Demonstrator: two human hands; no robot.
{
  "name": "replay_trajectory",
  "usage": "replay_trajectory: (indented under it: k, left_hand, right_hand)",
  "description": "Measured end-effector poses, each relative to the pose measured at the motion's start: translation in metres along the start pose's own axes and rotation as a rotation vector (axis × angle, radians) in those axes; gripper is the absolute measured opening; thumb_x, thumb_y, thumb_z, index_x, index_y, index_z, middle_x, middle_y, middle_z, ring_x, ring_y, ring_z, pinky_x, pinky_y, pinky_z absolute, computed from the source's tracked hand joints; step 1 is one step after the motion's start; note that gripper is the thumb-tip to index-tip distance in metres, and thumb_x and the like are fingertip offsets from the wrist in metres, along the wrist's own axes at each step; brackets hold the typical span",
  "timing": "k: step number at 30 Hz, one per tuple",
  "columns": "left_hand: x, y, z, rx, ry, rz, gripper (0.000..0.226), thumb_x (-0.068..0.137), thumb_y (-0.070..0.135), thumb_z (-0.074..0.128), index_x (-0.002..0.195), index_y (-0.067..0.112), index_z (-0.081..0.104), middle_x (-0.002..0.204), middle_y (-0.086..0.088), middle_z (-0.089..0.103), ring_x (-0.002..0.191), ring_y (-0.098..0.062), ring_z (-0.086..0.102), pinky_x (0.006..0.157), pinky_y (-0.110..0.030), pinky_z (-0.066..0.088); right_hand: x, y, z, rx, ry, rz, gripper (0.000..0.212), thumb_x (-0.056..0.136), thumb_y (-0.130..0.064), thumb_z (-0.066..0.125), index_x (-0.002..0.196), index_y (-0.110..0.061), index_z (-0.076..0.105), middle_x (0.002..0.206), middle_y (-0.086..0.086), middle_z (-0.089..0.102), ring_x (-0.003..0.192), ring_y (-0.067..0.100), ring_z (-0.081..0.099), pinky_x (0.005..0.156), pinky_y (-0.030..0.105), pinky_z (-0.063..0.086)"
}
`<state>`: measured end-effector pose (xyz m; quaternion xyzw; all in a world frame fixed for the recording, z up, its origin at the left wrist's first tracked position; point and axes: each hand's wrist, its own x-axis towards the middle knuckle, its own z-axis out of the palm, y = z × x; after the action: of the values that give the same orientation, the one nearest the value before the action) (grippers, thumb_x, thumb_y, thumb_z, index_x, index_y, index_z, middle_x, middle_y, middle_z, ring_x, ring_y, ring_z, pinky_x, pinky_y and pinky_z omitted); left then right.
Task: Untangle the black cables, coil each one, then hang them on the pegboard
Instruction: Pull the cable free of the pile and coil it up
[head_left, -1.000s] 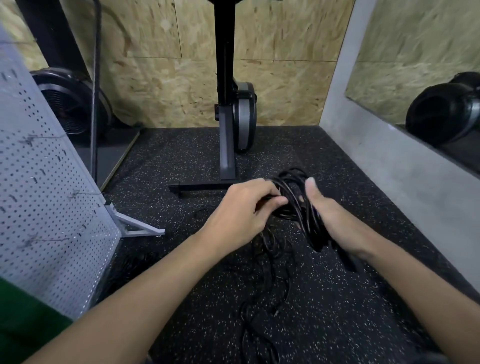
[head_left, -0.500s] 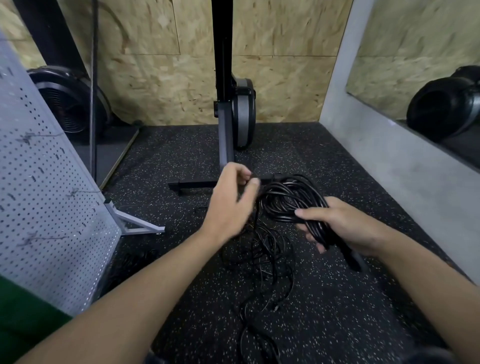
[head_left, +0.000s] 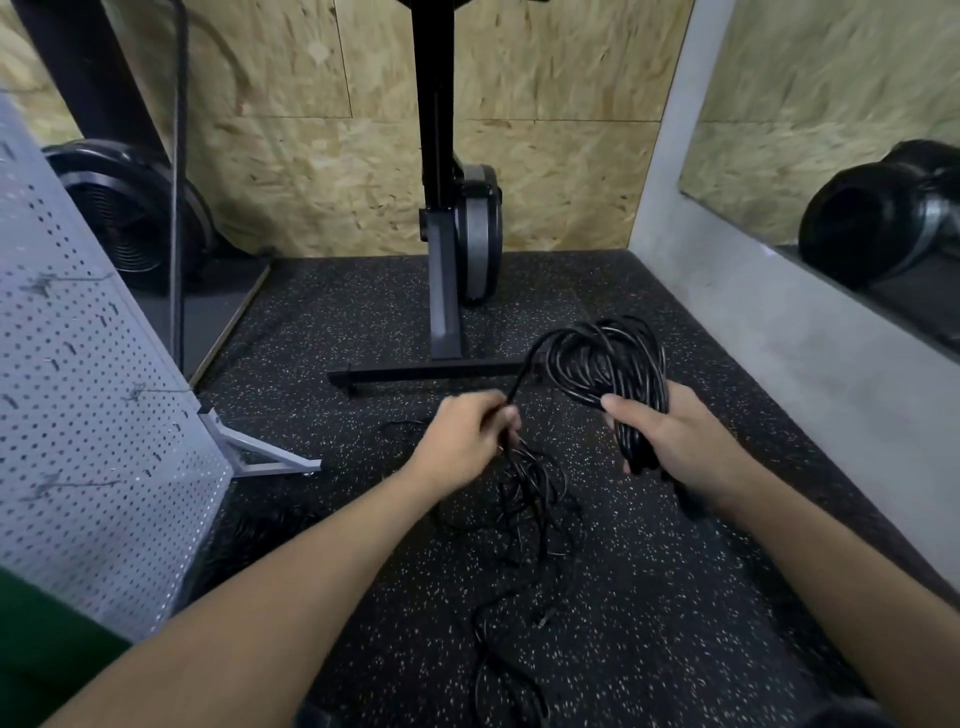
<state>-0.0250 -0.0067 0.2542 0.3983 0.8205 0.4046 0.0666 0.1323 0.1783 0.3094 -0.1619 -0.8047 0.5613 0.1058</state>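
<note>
Since the previous frame, your left hand (head_left: 465, 439) has lowered a little and drawn away from the coil (head_left: 605, 364), and its fingers, then loosely extended toward the loops, are now curled. The coil now stands more upright in your right hand (head_left: 675, 441).

1. Left hand: the fingers are closed together round a single strand (head_left: 522, 376) of black cable. The strand runs up and to the right from the fist to the top of the coil, nearly straight.
2. Right hand: it grips the lower part of the coil. The thumb lies across the near side of the bundled loops; the other fingers wrap round the far side and are mostly hidden. Whether they are pressed together cannot be told.
3. Coil: many loops of black cable, held above the floor (head_left: 701, 623), between your hands and the exercise machine (head_left: 444, 291).
4. Loose cables (head_left: 530, 499): a tangle hangs from below the left fist and spreads over the speckled black floor toward you, between your forearms. One small cable end (head_left: 543, 618) lies beside it.
5. Pegboard (head_left: 78, 395): a grey perforated panel standing at your left on a metal foot, well apart from both hands, with wire hooks on its face.

A chipboard wall (head_left: 311, 156) closes the back; a mirror (head_left: 831, 104) is on the right.
</note>
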Motion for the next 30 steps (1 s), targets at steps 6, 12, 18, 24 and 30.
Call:
replay_trajectory:
  k: [6, 12, 18, 24, 30]
  left_hand:
    - [-0.012, 0.067, -0.056, -0.191, 0.244, 0.094, 0.029, 0.109, 0.028, 0.052, 0.089, 0.021, 0.072, 0.065, 0.002, 0.071, 0.058, -0.014, 0.067, 0.063, -0.026, 0.052]
    - [-0.021, 0.045, -0.037, -0.172, -0.022, -0.056, 0.027, 0.109, 0.029, 0.055, 0.095, 0.019, 0.076, 0.071, 0.001, 0.076, 0.069, -0.013, 0.074, 0.078, -0.030, 0.056]
    - [-0.031, 0.045, -0.021, -0.237, -0.091, -0.120, 0.040, 0.111, 0.037, 0.047, 0.090, 0.017, 0.074, 0.068, -0.001, 0.076, 0.068, -0.023, 0.073, 0.072, -0.035, 0.058]
    - [-0.032, 0.051, -0.013, -0.200, -0.125, -0.125, 0.049, 0.111, 0.036, 0.046, 0.075, 0.012, 0.070, 0.062, -0.005, 0.073, 0.059, -0.029, 0.069, 0.061, -0.031, 0.055]
    - [-0.032, 0.048, -0.008, -0.095, -0.227, -0.093, 0.049, 0.111, 0.032, 0.047, 0.068, 0.016, 0.063, 0.059, -0.007, 0.069, 0.050, -0.022, 0.059, 0.050, -0.024, 0.045]
  right_hand:
    - [0.003, -0.003, 0.008, 0.053, 0.139, -0.099, 0.019, 0.103, -0.028, 0.063, 0.085, -0.021, 0.064, 0.068, -0.014, 0.066, 0.073, 0.018, 0.067, 0.068, 0.027, 0.051]
    - [0.004, 0.001, 0.027, 0.115, 0.129, -0.002, 0.028, 0.102, -0.032, 0.065, 0.092, -0.006, 0.065, 0.077, -0.002, 0.066, 0.074, 0.024, 0.066, 0.077, 0.053, 0.056]
    - [0.003, 0.002, 0.053, 0.283, 0.137, 0.054, 0.027, 0.102, -0.031, 0.065, 0.091, -0.007, 0.071, 0.079, 0.006, 0.075, 0.069, 0.026, 0.071, 0.076, 0.047, 0.060]
    - [0.003, 0.000, 0.062, 0.331, 0.117, -0.006, 0.022, 0.099, -0.021, 0.070, 0.088, -0.004, 0.076, 0.089, 0.023, 0.075, 0.086, 0.040, 0.074, 0.091, 0.059, 0.059]
    - [0.000, 0.002, 0.060, 0.335, 0.074, 0.030, 0.017, 0.095, -0.014, 0.073, 0.097, 0.003, 0.074, 0.091, 0.020, 0.076, 0.084, 0.032, 0.074, 0.083, 0.046, 0.060]
